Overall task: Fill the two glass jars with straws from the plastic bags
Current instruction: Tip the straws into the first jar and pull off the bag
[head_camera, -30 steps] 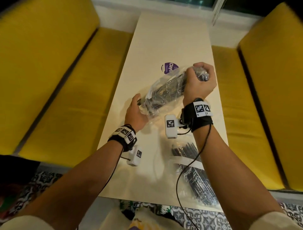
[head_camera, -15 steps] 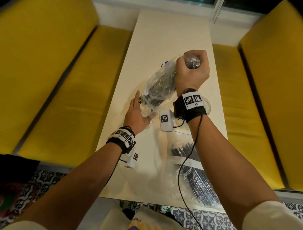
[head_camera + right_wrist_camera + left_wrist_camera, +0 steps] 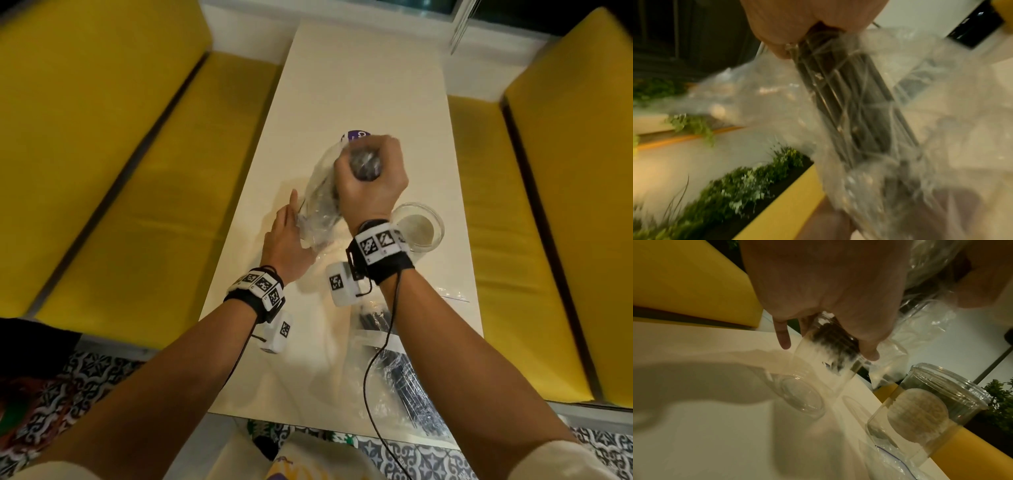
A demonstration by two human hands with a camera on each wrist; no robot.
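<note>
My right hand (image 3: 371,181) grips the bunched top of a clear plastic bag of black straws (image 3: 318,195), held nearly upright over the white table (image 3: 359,68). In the right wrist view the straws (image 3: 859,105) hang down from my fist inside the crinkled bag. My left hand (image 3: 286,240) is at the bag's lower end, thumb up. In the left wrist view its fingers (image 3: 869,352) lie round a tilted glass jar (image 3: 813,378) with dark straw ends at its mouth. A second glass jar (image 3: 418,226) stands upright and empty to the right.
Another bag of black straws (image 3: 407,380) lies near the table's front edge under my right forearm. A purple round label (image 3: 358,134) lies beyond the hands. Yellow benches (image 3: 120,171) run along both sides. Planters with greenery (image 3: 740,183) show in the right wrist view.
My right hand has swung the bag's far end up and toward me, from lying slanted to nearly upright. The second jar has come into sight. My left hand stays at the lower end.
</note>
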